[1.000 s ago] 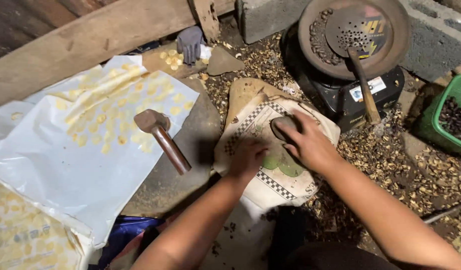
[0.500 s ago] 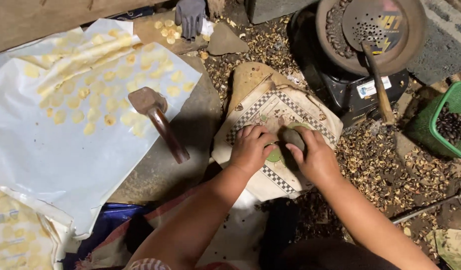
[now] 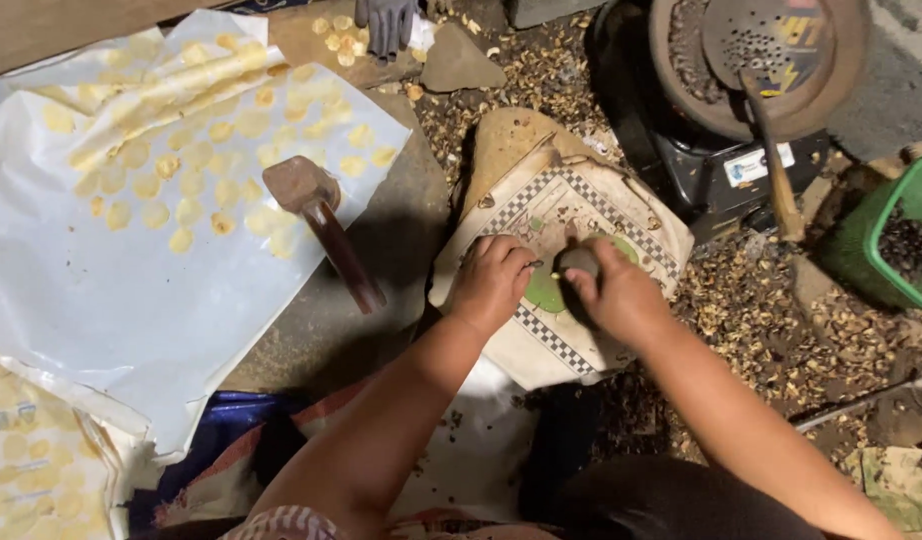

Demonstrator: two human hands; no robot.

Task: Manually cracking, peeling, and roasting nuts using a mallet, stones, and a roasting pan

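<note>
My right hand [image 3: 621, 300] has drawn the smooth dark grey stone [image 3: 579, 262] back toward me across the printed woven sack with the chequered border [image 3: 541, 225]; a second ago it sat further out near the sack's far edge, and now it rests over the green round patch of the print, near the sack's middle. My left hand [image 3: 496, 282] has slid in with it, so both hands now meet over the same spot, knuckles almost touching. I judge this means the stone is set on whatever small piece lies between my fingertips, though that piece is too small to make out beyond a pale speck.

My right grip is closed round the stone, fingers curled over its top and thumb on the near side, wrist low and forearm coming in from the lower right. My left grip is loosely curled with nothing held that I can see, fingertips pressed to the sack just beside the stone, forearm running in from the lower middle.

The wooden-handled hammer with the rusty brown head [image 3: 316, 220] lies untouched on the grey slab surface [image 3: 391, 250], its head on the edge of the white plastic sheet dotted with flat yellow discs [image 3: 131, 230]
</note>
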